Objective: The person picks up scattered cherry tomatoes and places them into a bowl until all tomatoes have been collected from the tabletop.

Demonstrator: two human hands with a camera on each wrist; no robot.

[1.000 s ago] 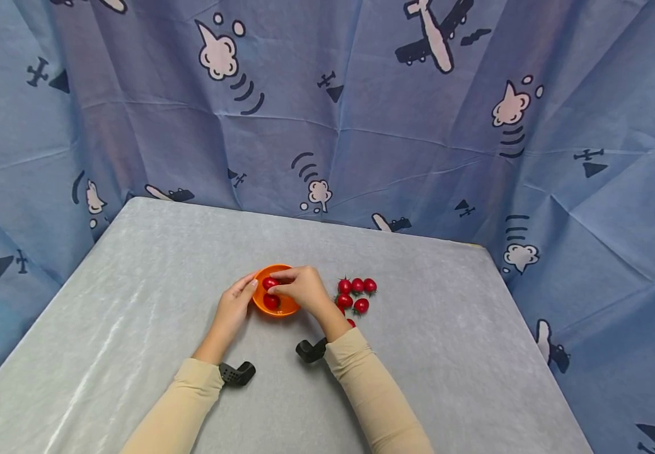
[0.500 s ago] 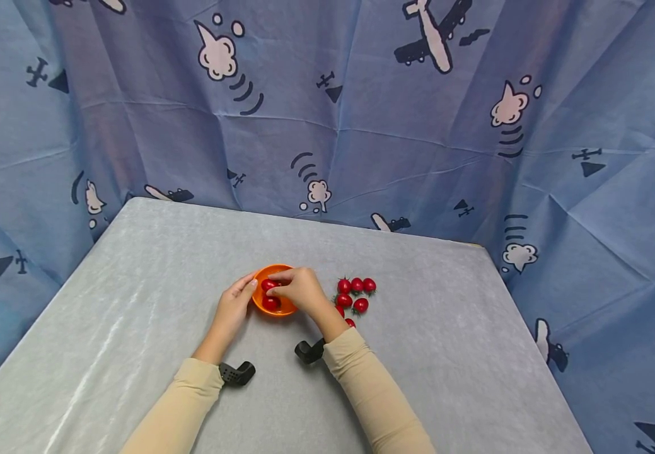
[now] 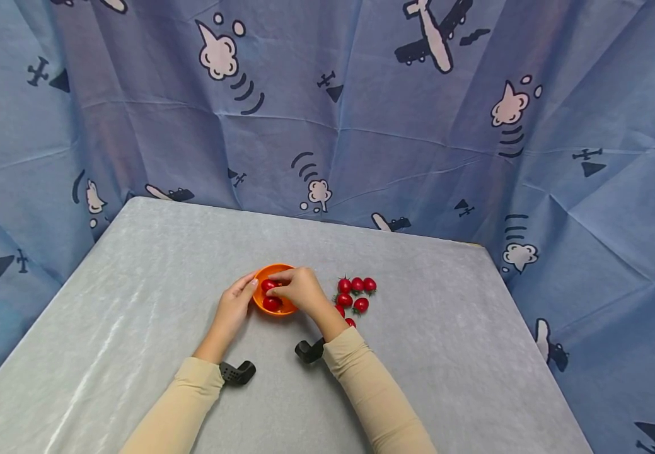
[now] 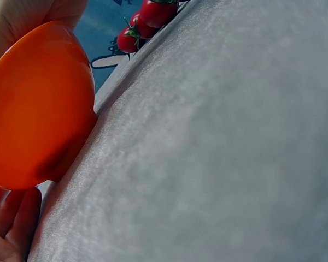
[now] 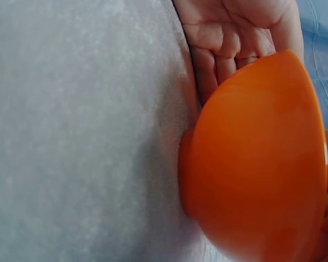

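Note:
A small orange bowl stands on the table with red cherry tomatoes inside. My left hand holds its left side, thumb at the rim and fingers outside; in the left wrist view these fingers lie against the outer wall. Over the bowl's right side, my right hand pinches a cherry tomato between thumb and fingers. Another cherry tomato lies in the bowl nearer to me. The right hand covers part of the bowl's interior.
Several cherry tomatoes with green stems lie on the grey-covered table right of the bowl, some partly behind the right forearm. A blue patterned curtain hangs behind the table. Each wrist bears a black camera mount.
Both hands stay almost where they were. The tomato at the right fingertips has shifted slightly toward me within the bowl.

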